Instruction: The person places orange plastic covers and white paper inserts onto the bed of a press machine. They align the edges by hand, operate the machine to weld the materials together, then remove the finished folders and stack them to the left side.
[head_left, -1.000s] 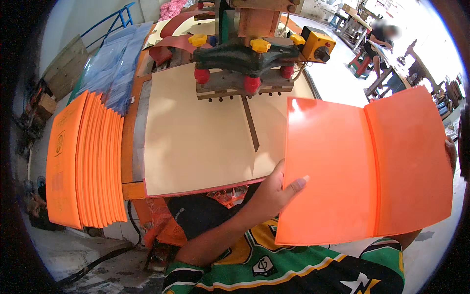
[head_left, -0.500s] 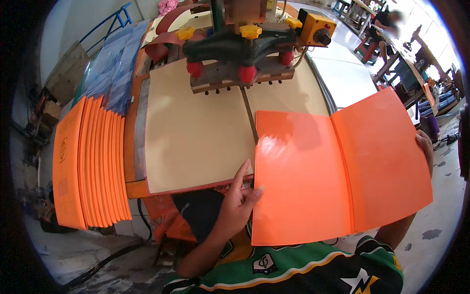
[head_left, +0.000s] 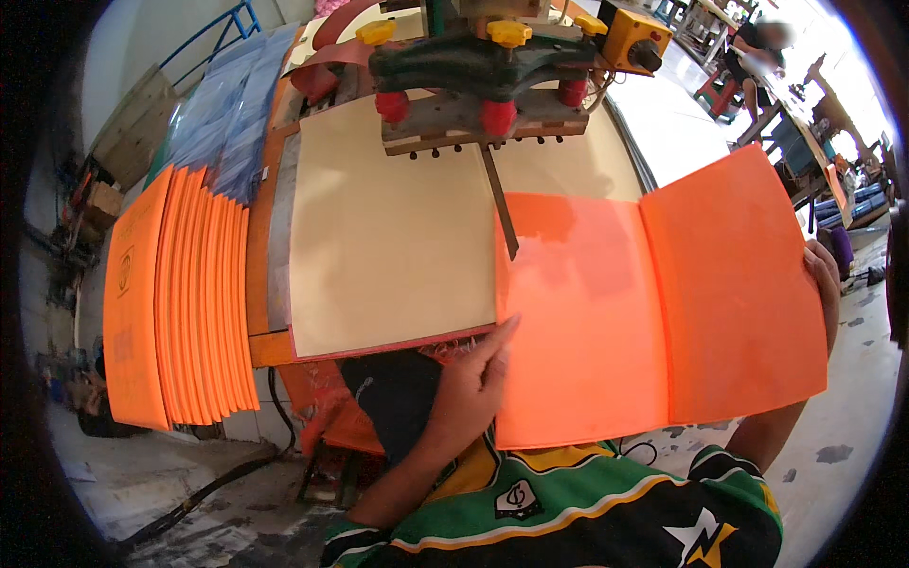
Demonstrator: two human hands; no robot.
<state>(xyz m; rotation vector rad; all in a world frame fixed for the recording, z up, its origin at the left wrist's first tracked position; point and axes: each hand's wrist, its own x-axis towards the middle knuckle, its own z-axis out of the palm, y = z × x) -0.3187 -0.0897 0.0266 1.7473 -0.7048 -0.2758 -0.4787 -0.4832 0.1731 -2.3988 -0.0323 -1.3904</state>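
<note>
An opened orange folder, glossy like plastic, lies spread between my hands, its centre fold running from top to bottom. My left hand pinches its left edge, the fingers partly hidden at the sheet. My right hand grips the far right edge, with the fingers partly behind the cover. The folder's left panel overlaps the beige board on the machine bed. A thin dark metal strip reaches down from the press head and lies over the panel's upper left corner.
A row of stacked orange folders stands at the left, beside clear bluish plastic sheets. A yellow control box with a black knob is attached to the press. Another person sits at the far right near a workbench.
The folder has moved up slightly, and its upper left corner now sits under the metal strip. My left hand has shifted up along the edge, with its index finger now against the folder.
</note>
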